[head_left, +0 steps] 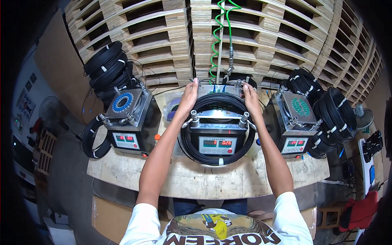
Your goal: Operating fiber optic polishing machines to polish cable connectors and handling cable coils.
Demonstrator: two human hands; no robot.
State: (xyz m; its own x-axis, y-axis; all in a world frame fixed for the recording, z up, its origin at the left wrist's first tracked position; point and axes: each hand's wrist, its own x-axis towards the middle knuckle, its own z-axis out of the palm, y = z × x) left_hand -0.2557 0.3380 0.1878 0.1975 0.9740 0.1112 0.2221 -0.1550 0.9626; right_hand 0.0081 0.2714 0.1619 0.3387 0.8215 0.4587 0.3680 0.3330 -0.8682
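Observation:
A polishing machine [217, 145] with a lit red display stands in the middle of the table. Looped around it is a coil of black cable [211, 160], tied with a white band at the front. My left hand [189, 97] closes on a metal clamp lever [195, 80] at the machine's far left corner. At the far right corner my right hand [250, 99] closes on the other lever [241, 82]. My fingertips are partly hidden behind the corners. Two front clamps [194, 118] rise between my forearms. The coil partly covers the machine's top plate.
Similar machines flank it: one with a blue ring of connectors [122, 102], one with green connectors [301, 107]. Black cable coils are stacked at far left [107, 67] and right [335, 114]. A green air hose [229, 30] hangs before wooden pallets [261, 30]. An orange-capped bottle [157, 137] stands left.

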